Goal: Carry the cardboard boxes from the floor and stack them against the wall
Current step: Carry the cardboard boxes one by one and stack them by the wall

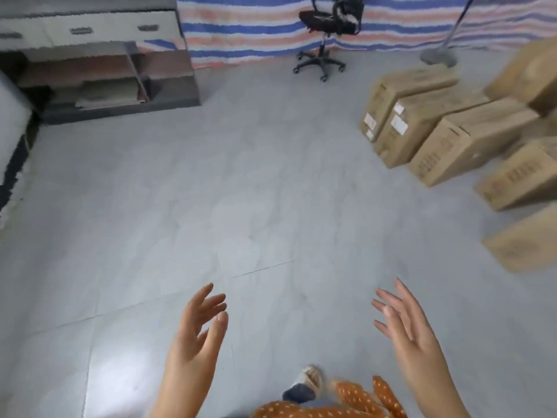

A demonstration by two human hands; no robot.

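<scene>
Left hand: lower centre of frame, palm turned inward, fingers straight and loosely spread, holding nothing.

Right hand: lower right of centre, palm turned inward to face the other, fingers straight and fanned, holding nothing. Bare floor between and beyond both hands.

Cardboard boxes: cluster along the right edge of frame, middle to upper right, well apart from both hands. Three long boxes side by side on the floor: rear box, middle box, near box. Long axes running toward the upper right, short labelled ends turned toward the lower left. Further boxes lower on the right edge: one partly cut off, another blurred and cut off. One more box at upper right, apparently resting above the row; blur forbids certainty.

Governing relation: boxes up and to the right of the fingers, none within reach. Right hand nearer by a clear margin; left hand across the body from them. Nearest candidates probably the two boxes low on the right edge. Judged step: empty-handed approach, hands pre-spread as if for a two-sided hold. Likely need: a turn to the right and a stoop before either palm meets cardboard.

Also present: office chair at top centre, striped sheet behind it, low shelf unit at upper left, stand base at upper right, patterned orange garment at bottom centre.
</scene>
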